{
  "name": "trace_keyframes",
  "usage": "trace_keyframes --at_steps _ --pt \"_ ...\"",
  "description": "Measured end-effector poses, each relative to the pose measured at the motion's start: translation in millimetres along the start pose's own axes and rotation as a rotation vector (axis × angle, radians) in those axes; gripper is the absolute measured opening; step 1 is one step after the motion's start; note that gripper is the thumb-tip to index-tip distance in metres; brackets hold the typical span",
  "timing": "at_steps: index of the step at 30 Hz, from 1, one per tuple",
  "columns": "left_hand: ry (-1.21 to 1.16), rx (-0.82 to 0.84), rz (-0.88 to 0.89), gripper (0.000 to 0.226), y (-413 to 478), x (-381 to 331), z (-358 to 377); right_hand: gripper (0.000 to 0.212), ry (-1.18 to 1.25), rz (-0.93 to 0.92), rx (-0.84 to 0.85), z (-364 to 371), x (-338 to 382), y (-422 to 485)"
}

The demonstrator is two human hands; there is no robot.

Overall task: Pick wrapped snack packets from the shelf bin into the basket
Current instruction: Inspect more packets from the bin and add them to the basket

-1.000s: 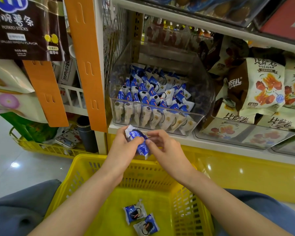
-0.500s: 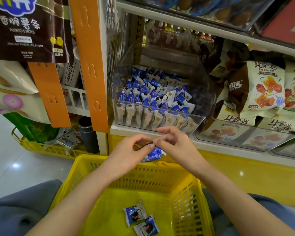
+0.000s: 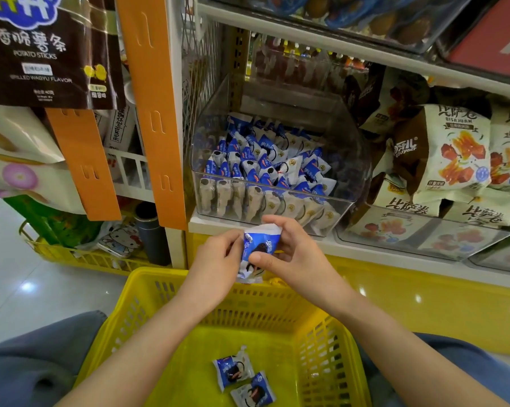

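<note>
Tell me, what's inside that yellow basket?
The yellow basket holds two blue-and-white snack packets on its floor. The forearms cover part of that floor, so anything beneath them is hidden.

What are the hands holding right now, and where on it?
One blue-and-white snack packet: left hand pinches its left edge, right hand grips its right side.

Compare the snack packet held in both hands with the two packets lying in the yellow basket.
The held packet is upright above the far rim of the yellow basket, pinched by the left hand and right hand; the two basket packets lie flat on its floor, untouched, side by side. All share blue-and-white wrappers showing a dark cookie.
</note>
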State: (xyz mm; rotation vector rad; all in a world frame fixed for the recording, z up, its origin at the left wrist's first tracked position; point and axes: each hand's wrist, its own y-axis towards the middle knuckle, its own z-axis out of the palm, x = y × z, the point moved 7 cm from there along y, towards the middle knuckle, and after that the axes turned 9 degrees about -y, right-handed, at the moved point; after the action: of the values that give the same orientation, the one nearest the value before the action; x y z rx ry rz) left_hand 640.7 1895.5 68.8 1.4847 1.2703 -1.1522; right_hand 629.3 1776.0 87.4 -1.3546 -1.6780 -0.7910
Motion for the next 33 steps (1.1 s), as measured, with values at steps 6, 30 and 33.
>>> trace_keyframes --at_steps 6,30,33 --pt "-0.370 -0.011 -0.162 0.025 -3.4 1.7 4.5 0.047 0.026 0.075 -0.202 -21.5 -7.8 5.5" --pt "0.690 -0.050 0.392 0.039 50.0 -65.9 -28.4 0.028 -0.407 -0.118 -0.618 -118.0 60.7 83.3" --pt "0.814 -0.038 0.404 0.041 54.7 -59.0 -27.8 0.029 -0.661 -0.016 -0.611 -132.3 57.4 129.3"
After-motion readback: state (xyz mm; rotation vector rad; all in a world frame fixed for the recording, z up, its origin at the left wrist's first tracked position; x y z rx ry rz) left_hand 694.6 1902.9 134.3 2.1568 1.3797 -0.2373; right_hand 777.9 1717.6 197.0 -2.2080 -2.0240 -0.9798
